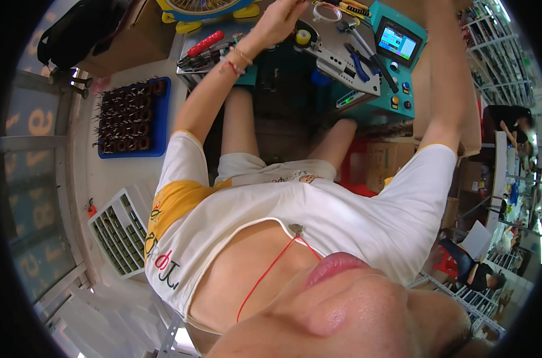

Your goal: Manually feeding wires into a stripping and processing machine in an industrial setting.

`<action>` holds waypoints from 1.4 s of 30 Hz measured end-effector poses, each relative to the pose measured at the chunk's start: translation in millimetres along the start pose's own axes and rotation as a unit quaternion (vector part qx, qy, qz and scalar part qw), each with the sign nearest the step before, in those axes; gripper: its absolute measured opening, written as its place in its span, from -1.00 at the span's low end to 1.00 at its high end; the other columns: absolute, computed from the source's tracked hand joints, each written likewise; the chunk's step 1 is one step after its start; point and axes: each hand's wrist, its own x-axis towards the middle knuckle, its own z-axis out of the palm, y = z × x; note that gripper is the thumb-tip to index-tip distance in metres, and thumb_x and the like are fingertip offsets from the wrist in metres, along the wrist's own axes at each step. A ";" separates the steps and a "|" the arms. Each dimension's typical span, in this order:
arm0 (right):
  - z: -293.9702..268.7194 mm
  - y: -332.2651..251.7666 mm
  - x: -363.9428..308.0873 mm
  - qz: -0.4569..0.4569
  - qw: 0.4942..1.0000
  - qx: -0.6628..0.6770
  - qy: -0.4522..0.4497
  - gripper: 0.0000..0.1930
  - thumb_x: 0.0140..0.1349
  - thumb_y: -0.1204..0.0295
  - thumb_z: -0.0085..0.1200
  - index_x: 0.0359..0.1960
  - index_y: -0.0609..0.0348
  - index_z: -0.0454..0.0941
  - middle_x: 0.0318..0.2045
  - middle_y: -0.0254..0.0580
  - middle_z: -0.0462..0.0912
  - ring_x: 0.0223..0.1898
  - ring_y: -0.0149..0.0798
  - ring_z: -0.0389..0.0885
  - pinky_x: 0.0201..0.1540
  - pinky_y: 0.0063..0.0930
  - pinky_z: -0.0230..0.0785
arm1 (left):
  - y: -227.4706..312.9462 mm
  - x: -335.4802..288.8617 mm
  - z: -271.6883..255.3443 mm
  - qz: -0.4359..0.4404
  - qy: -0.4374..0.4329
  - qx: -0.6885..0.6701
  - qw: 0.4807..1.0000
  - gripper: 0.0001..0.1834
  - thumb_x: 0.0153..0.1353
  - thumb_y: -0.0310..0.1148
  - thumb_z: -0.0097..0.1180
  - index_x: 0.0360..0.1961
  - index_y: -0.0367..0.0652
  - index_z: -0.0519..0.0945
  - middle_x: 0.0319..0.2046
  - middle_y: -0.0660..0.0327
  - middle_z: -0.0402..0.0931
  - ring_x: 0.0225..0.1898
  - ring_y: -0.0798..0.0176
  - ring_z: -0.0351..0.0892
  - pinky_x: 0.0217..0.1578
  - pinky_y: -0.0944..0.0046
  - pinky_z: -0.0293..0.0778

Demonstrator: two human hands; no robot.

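Note:
My left hand (277, 25) is raised at the top edge, over the far side of the workbench. Its fingers look drawn together, and the tips are partly cut off, so anything between them is hidden. Right of it lie a yellow-centred roll of tape (302, 37) and a loop of pale wire (327, 11). My right forearm (447, 71) reaches up past a teal machine with a lit screen (397, 42); the hand is beyond the top edge. Blue-handled pliers (360, 65) and a black-handled hammer (375, 56) rest on the machine's metal plate (336, 59).
A blue tray (163, 119) with several rows of dark copper-coloured coils stands at the left. Below it sits a white tray (127, 232) of small parts. Red-handled tools (205, 44) lie near my left forearm. Cardboard boxes (385, 164) and shelving (497, 48) stand at the right, with people farther off.

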 end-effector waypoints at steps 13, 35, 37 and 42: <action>156.2 214.2 -55.5 0.106 0.937 -0.296 -0.153 -0.65 0.12 0.45 -0.04 -0.06 0.24 0.60 -0.23 0.16 0.68 -0.18 0.14 0.66 -0.07 -0.08 0.50 | -102.5 -185.3 30.0 -0.280 0.120 0.150 0.941 -0.65 0.33 -0.40 0.03 0.04 -0.43 0.44 -0.05 -0.27 0.48 0.06 -0.36 0.40 0.08 -0.11 0.35; 158.1 230.5 -77.1 -0.184 0.806 -0.521 -0.214 -0.79 0.21 0.42 0.09 -0.11 0.09 0.49 -0.31 -0.16 0.64 -0.31 -0.06 0.70 -0.36 -0.23 0.54 | 5.8 -200.9 54.2 -0.445 0.071 -0.083 0.889 -0.71 0.51 -0.27 -0.20 -0.25 -0.24 0.46 -0.63 0.07 0.41 -0.61 0.07 0.44 -0.52 0.17 0.35; 165.9 236.8 -97.4 -0.221 0.818 -0.516 -0.124 -0.67 0.17 0.48 0.06 0.01 0.05 0.46 -0.29 -0.21 0.54 -0.27 -0.10 0.65 -0.34 -0.26 0.52 | 14.4 -200.5 47.6 -0.432 0.074 -0.087 0.894 -0.67 0.52 -0.25 -0.22 -0.28 -0.25 0.47 -0.66 0.21 0.35 -0.62 0.32 0.36 -0.54 0.26 0.32; 194.7 228.5 -175.7 -0.197 0.888 -0.389 -0.144 -0.49 0.06 0.45 0.13 0.13 0.10 0.42 -0.27 -0.17 0.49 -0.24 -0.09 0.58 -0.26 -0.32 0.49 | 42.6 -189.2 38.3 -0.511 0.069 -0.287 0.807 -0.72 0.55 -0.22 -0.25 -0.21 -0.16 0.43 -0.61 0.39 0.23 -0.63 0.49 0.18 -0.60 0.42 0.23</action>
